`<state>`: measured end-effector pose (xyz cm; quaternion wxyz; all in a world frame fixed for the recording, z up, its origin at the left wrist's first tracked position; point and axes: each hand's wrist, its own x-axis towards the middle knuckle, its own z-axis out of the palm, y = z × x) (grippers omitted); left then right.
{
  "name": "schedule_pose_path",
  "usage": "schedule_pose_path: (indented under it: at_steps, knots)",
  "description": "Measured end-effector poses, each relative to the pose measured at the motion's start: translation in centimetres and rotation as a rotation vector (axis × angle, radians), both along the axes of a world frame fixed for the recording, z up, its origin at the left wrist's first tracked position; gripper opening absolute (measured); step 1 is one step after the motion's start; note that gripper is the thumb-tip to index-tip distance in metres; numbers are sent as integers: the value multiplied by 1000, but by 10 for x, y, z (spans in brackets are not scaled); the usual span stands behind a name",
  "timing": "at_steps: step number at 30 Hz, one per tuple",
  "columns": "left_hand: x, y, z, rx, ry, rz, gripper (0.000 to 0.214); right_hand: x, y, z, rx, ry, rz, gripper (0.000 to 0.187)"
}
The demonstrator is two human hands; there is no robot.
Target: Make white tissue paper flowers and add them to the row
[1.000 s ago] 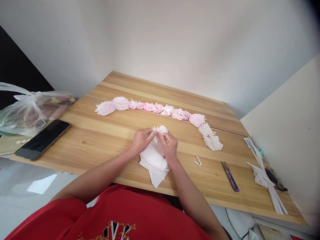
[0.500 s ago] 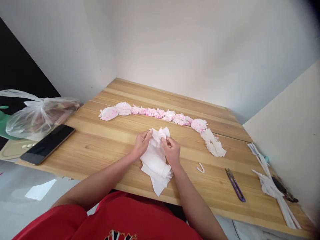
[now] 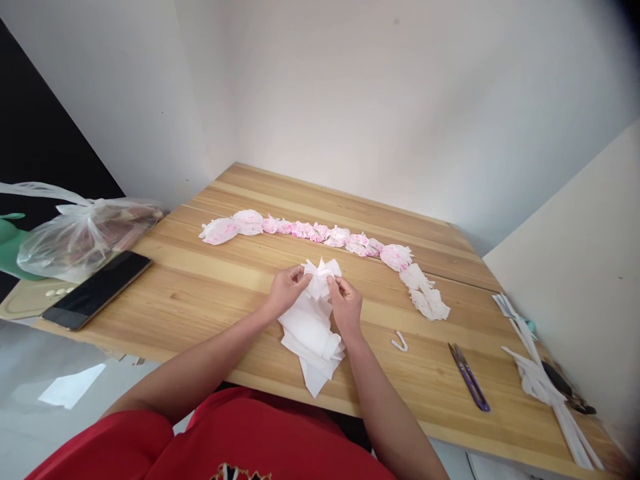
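Note:
Both of my hands pinch the gathered top of a white tissue paper bundle (image 3: 313,327) near the front middle of the wooden table (image 3: 210,293). My left hand (image 3: 285,290) holds its left side and my right hand (image 3: 345,303) its right side, fingers closed on the folds. The bundle's upper end fans out between my fingertips, and its loose lower layers trail over the table toward me. Behind it lies a curved row of pink-and-white tissue flowers (image 3: 320,233), ending in plain white ones (image 3: 427,297).
A black phone (image 3: 97,290) and a clear plastic bag (image 3: 85,230) lie at the table's left edge. A small white bent tie (image 3: 399,343), purple snips (image 3: 469,376) and white strips (image 3: 543,383) sit at the right. Walls close in behind and on the right.
My fingers have shifted on the bundle's top, and its folds have spread into a wider fan. The camera view has tilted slightly.

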<state>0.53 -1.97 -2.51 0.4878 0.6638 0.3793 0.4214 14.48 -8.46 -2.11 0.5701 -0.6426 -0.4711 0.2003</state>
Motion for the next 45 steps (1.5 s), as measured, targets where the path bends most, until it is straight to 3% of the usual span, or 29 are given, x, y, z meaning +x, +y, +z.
schedule_pose_path:
  at_steps: [8,16,21,26,35,40,45]
  knots:
    - [0,0,0,-92,-90,24,30,-1,-4,7,94,168,14,33]
    - [-1,0,3,-78,-101,61,29,3,-1,2,97,398,40,55]
    - [-2,0,2,-61,-83,40,27,2,2,0,67,475,93,44]
    - [-3,-1,1,14,-34,-5,26,0,3,-5,39,408,157,31]
    - [-8,-8,13,63,-49,-196,34,-1,2,-2,141,41,179,26]
    - [-3,-6,12,-60,-78,-164,26,-1,0,-2,134,-50,186,28]
    - [-3,-2,10,-241,-253,-89,23,6,2,-1,113,131,99,35]
